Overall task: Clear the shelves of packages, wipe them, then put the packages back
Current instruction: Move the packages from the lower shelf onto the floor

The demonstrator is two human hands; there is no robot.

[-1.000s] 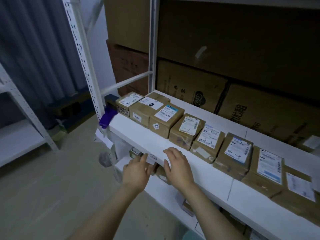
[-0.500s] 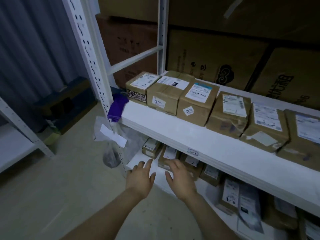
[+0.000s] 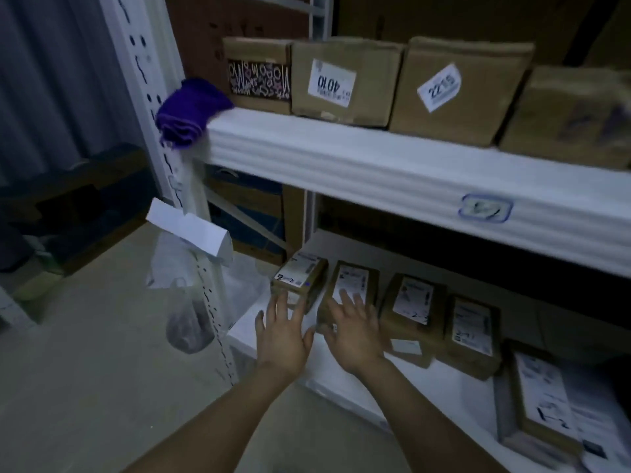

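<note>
A row of small brown packages with white labels lies on the lower white shelf (image 3: 345, 377). My left hand (image 3: 283, 336) reaches with spread fingers to the leftmost package (image 3: 302, 278), fingertips at its front edge. My right hand (image 3: 355, 331) lies open on the front of the second package (image 3: 353, 283). More packages (image 3: 473, 327) continue to the right. Bigger cardboard boxes (image 3: 345, 80) stand on the upper shelf (image 3: 392, 169). A purple cloth (image 3: 187, 110) hangs over that shelf's left corner.
A white perforated upright post (image 3: 153, 107) stands at the shelf's left end, with a folded paper tag (image 3: 191, 230) and a clear plastic bag (image 3: 187, 312) hanging on it. Pale floor (image 3: 85, 370) spreads to the left. Dark curtains hang behind.
The view has dropped and closed in on the lower shelf. Both hands went from the upper shelf's front edge down to the leftmost two lower packages.
</note>
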